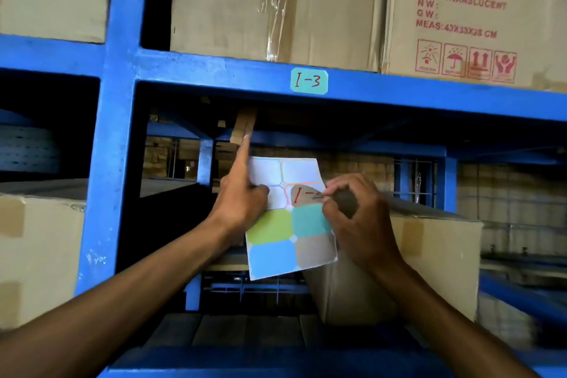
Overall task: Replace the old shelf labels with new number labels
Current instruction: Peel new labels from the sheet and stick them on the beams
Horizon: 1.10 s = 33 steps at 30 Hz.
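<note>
here the right hand (359, 218) fingers pinch a half-peeled label (305, 196) off the sticker sheet (276, 242) that the left hand (242, 202) grips; the label may curl and stick to itself.

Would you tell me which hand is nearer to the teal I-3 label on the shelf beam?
Left. The left hand has its index finger raised below the I-3 label; the right hand sits lower, peeling a sticker from the sheet.

Blue painted metal shelf frame (119, 132), scuffed; matt cardboard boxes (276, 3); smooth, slightly glossy paper sticker sheet (288, 224).
</note>
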Each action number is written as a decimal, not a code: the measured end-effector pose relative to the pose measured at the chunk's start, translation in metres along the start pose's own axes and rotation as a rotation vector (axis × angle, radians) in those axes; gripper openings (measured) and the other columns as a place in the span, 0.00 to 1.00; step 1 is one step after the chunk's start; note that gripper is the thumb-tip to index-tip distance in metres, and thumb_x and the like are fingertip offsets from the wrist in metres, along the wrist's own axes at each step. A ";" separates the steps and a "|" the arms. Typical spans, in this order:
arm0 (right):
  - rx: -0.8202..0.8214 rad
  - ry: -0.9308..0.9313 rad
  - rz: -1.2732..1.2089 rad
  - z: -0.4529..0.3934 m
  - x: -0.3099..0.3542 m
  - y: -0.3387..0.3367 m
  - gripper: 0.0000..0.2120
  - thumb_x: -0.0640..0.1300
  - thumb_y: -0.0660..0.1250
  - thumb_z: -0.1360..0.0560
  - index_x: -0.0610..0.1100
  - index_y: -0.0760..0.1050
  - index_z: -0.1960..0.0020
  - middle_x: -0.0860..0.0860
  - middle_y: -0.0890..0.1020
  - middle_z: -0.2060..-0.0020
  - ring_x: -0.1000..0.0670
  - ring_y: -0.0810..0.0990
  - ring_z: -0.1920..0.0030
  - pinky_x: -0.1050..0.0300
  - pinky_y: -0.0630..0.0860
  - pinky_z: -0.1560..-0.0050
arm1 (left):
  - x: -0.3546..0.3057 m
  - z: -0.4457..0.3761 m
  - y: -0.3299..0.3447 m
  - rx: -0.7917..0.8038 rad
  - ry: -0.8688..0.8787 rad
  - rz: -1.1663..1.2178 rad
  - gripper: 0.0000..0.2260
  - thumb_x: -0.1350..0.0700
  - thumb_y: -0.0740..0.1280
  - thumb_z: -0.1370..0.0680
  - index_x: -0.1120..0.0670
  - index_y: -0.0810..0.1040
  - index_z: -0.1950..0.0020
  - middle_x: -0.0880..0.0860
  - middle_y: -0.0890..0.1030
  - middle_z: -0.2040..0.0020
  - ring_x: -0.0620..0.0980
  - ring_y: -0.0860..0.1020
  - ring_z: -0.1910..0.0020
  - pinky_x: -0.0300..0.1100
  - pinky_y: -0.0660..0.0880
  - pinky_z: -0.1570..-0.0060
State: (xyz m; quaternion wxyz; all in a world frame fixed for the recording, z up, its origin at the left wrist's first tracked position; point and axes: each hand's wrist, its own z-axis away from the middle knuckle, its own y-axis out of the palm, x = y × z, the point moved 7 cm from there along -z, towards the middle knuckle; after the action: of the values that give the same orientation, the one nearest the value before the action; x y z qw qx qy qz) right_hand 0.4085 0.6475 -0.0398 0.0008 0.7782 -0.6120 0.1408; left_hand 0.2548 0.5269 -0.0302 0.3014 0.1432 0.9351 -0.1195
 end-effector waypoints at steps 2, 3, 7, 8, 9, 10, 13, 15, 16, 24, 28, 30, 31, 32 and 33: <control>0.090 0.078 -0.079 0.020 -0.003 0.006 0.04 0.38 0.67 0.29 0.45 0.74 0.58 0.47 0.80 0.58 0.45 0.79 0.53 0.41 0.78 0.54 | 0.023 0.019 0.001 0.022 -0.081 0.005 0.38 0.70 0.59 0.28 0.42 0.53 0.24 0.57 0.79 0.57 0.43 0.76 0.75 0.35 0.73 0.75; 0.095 0.086 -0.101 0.025 -0.003 0.006 0.03 0.38 0.67 0.29 0.45 0.74 0.58 0.47 0.81 0.59 0.47 0.79 0.54 0.44 0.79 0.55 | 0.031 0.026 0.001 0.021 -0.103 0.014 0.37 0.70 0.59 0.27 0.42 0.53 0.24 0.54 0.79 0.58 0.40 0.73 0.78 0.33 0.71 0.77; 0.083 0.194 -0.157 0.051 -0.017 0.000 0.02 0.36 0.68 0.30 0.42 0.78 0.58 0.52 0.81 0.63 0.59 0.78 0.60 0.66 0.76 0.55 | 0.056 0.058 0.009 0.106 -0.145 0.004 0.36 0.69 0.60 0.26 0.41 0.53 0.25 0.48 0.79 0.61 0.44 0.71 0.74 0.39 0.70 0.74; 0.095 0.245 -0.180 0.061 -0.026 0.001 0.03 0.36 0.68 0.30 0.41 0.78 0.58 0.52 0.81 0.63 0.60 0.78 0.61 0.69 0.75 0.56 | 0.058 0.069 0.013 0.143 -0.150 -0.016 0.37 0.69 0.60 0.26 0.42 0.53 0.25 0.51 0.79 0.62 0.46 0.70 0.72 0.41 0.69 0.72; 0.110 0.296 -0.195 0.070 -0.034 0.002 0.03 0.35 0.68 0.29 0.41 0.79 0.57 0.50 0.81 0.62 0.59 0.78 0.62 0.69 0.74 0.57 | 0.058 0.080 0.018 0.177 -0.142 -0.047 0.37 0.70 0.60 0.26 0.42 0.52 0.24 0.55 0.79 0.60 0.48 0.70 0.70 0.41 0.68 0.70; 0.123 0.340 -0.204 0.083 -0.042 0.004 0.03 0.34 0.68 0.29 0.40 0.79 0.57 0.49 0.82 0.62 0.58 0.78 0.62 0.69 0.74 0.57 | 0.059 0.094 0.021 0.204 -0.138 -0.078 0.37 0.70 0.60 0.26 0.43 0.52 0.24 0.58 0.80 0.56 0.49 0.72 0.68 0.41 0.68 0.70; 0.134 0.389 -0.230 0.111 -0.057 0.005 0.05 0.33 0.68 0.29 0.42 0.78 0.59 0.50 0.81 0.63 0.63 0.77 0.64 0.74 0.73 0.59 | 0.065 0.132 0.029 0.265 -0.097 -0.162 0.37 0.69 0.61 0.27 0.45 0.52 0.24 0.61 0.80 0.54 0.39 0.73 0.71 0.28 0.64 0.73; 0.165 0.409 -0.251 0.129 -0.063 0.009 0.07 0.33 0.68 0.29 0.44 0.78 0.60 0.52 0.81 0.64 0.65 0.77 0.65 0.74 0.72 0.59 | 0.073 0.156 0.036 0.316 -0.075 -0.258 0.38 0.67 0.61 0.27 0.43 0.51 0.24 0.53 0.71 0.71 0.42 0.65 0.77 0.29 0.61 0.76; 0.188 0.423 -0.257 0.137 -0.066 0.011 0.08 0.33 0.68 0.29 0.45 0.77 0.60 0.53 0.81 0.65 0.65 0.77 0.65 0.74 0.73 0.59 | 0.078 0.167 0.038 0.347 -0.079 -0.293 0.38 0.67 0.61 0.27 0.41 0.50 0.24 0.51 0.66 0.74 0.43 0.62 0.77 0.30 0.61 0.75; 0.392 0.514 -0.151 0.201 -0.085 0.041 0.03 0.35 0.69 0.30 0.41 0.81 0.58 0.50 0.80 0.60 0.59 0.76 0.62 0.75 0.70 0.62 | 0.116 0.242 0.056 0.597 -0.083 -0.491 0.37 0.66 0.61 0.25 0.45 0.45 0.24 0.48 0.67 0.72 0.58 0.70 0.67 0.42 0.61 0.63; 0.409 0.581 -0.127 0.224 -0.094 0.051 0.04 0.37 0.69 0.29 0.45 0.80 0.59 0.51 0.81 0.61 0.56 0.78 0.60 0.69 0.74 0.59 | 0.133 0.260 0.053 0.632 -0.064 -0.570 0.39 0.63 0.61 0.25 0.42 0.39 0.25 0.61 0.80 0.58 0.62 0.77 0.60 0.52 0.73 0.56; 0.406 0.601 -0.118 0.231 -0.098 0.055 0.03 0.38 0.70 0.29 0.45 0.81 0.59 0.51 0.82 0.62 0.55 0.79 0.60 0.67 0.75 0.59 | 0.140 0.265 0.053 0.653 -0.035 -0.615 0.41 0.62 0.60 0.25 0.38 0.35 0.28 0.62 0.81 0.53 0.63 0.78 0.57 0.55 0.74 0.55; 0.399 0.605 -0.109 0.233 -0.099 0.056 0.03 0.39 0.70 0.29 0.44 0.81 0.58 0.51 0.82 0.62 0.56 0.79 0.60 0.69 0.74 0.59 | 0.142 0.267 0.054 0.661 -0.019 -0.632 0.41 0.61 0.60 0.25 0.37 0.33 0.28 0.62 0.81 0.52 0.62 0.78 0.57 0.55 0.75 0.55; 0.386 0.609 -0.102 0.235 -0.100 0.057 0.03 0.39 0.70 0.29 0.44 0.82 0.57 0.51 0.82 0.62 0.57 0.79 0.61 0.72 0.73 0.61 | 0.144 0.268 0.055 0.664 -0.005 -0.641 0.42 0.61 0.60 0.25 0.36 0.33 0.29 0.62 0.81 0.52 0.62 0.78 0.57 0.55 0.75 0.56; 0.369 0.619 -0.099 0.236 -0.101 0.058 0.03 0.39 0.70 0.29 0.43 0.82 0.57 0.51 0.82 0.62 0.58 0.79 0.62 0.73 0.73 0.62 | 0.146 0.269 0.056 0.666 0.006 -0.649 0.42 0.61 0.60 0.24 0.35 0.32 0.29 0.62 0.81 0.52 0.61 0.78 0.58 0.54 0.75 0.57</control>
State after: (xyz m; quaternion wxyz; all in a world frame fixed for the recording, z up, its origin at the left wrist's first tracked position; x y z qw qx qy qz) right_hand 0.3834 0.6879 -0.2983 0.0524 0.7146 -0.5086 0.4774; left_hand 0.3028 0.5243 -0.3379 0.1833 -0.0676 0.8431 -0.5010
